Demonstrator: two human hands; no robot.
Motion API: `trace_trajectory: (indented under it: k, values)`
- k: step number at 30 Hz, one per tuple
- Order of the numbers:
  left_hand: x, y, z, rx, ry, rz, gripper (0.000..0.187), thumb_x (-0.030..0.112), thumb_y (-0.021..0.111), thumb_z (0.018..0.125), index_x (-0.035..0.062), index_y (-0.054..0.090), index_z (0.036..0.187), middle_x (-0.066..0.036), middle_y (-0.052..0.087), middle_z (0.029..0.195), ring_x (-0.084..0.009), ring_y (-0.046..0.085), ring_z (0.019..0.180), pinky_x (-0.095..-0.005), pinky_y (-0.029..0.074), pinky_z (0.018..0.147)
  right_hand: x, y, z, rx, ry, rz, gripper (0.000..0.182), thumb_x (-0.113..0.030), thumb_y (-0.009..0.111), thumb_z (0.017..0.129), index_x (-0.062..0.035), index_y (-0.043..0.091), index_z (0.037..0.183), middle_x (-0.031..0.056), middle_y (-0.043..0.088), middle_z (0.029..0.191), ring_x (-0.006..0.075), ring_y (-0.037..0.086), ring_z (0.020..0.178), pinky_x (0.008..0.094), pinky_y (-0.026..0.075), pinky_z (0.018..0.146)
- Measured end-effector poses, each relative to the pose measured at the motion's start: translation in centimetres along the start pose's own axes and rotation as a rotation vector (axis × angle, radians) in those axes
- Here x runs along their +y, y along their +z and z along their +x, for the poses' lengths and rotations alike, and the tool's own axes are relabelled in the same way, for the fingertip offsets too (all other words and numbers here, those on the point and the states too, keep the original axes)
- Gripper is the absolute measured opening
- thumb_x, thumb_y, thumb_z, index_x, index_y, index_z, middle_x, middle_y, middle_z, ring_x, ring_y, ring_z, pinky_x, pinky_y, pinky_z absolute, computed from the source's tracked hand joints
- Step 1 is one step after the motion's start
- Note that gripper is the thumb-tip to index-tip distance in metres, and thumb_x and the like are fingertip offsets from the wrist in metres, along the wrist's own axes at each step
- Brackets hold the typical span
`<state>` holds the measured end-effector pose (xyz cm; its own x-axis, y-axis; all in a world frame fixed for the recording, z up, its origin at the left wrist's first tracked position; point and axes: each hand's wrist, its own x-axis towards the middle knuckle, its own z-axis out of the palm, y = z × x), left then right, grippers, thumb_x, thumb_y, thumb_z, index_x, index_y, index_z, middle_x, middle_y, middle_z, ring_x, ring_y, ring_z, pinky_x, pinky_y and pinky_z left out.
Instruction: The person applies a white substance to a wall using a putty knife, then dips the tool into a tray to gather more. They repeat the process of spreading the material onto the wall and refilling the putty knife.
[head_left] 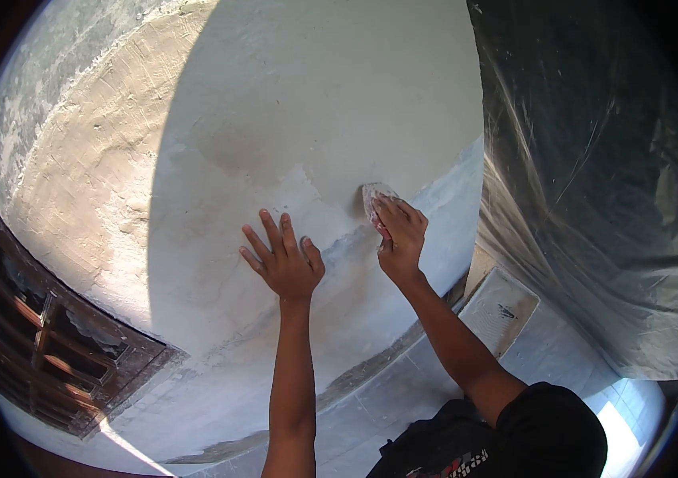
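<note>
My right hand [404, 237] grips a small flat whitish-and-red piece [377, 199], smeared with white, and holds it against the plastered wall [331, 111]. Much of that piece is hidden by my fingers, and I cannot tell its exact kind. To the left, my left hand [289, 261] lies with fingers spread on the same wall, holding nothing. Around both hands the surface is patchy, with smooth grey-beige above and paler, whiter coating below. A darker damp-looking patch shows above my left hand.
A brown wooden window frame with bars [48, 327] is at the lower left. Rough sunlit plaster [108, 159] covers the wall's left part. Clear plastic sheeting [586, 183] hangs at the right. A whitish rectangular tray [526, 307] is near the wall's foot, by grey floor tiles [371, 398].
</note>
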<state>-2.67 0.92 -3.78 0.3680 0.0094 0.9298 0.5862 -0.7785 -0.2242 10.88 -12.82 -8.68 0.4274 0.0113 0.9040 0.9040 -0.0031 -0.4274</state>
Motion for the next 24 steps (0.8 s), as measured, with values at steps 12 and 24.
trace_trajectory:
  k: [12,24]
  values:
    - [5.2,-1.1,-5.6,-0.107,-0.193,-0.234,0.060,0.026,0.049,0.096,-0.0111,0.035,0.141,-0.028,0.020,0.160,-0.0476,0.006,0.150,-0.0622,0.006,0.117,7.0,-13.4,-23.8,-0.485,1.334,0.491,0.031,-0.006,0.064,0.093,0.0028,0.062,0.123,0.0108,0.070,0.108,0.0141,0.065,0.085,0.0304,0.053,0.077]
    - [37.7,-3.6,-34.5,-1.151,-0.822,-0.708,0.070,0.010,0.057,0.089,-0.0032,0.024,0.149,-0.029,0.015,0.160,-0.0528,0.014,0.146,-0.0571,0.017,0.119,21.1,-33.3,-27.6,-0.187,1.876,0.477,0.038,-0.002,0.060,0.093,0.0014,0.056,0.131,0.0087,0.067,0.105,0.0146,0.065,0.075,0.0287,0.054,0.064]
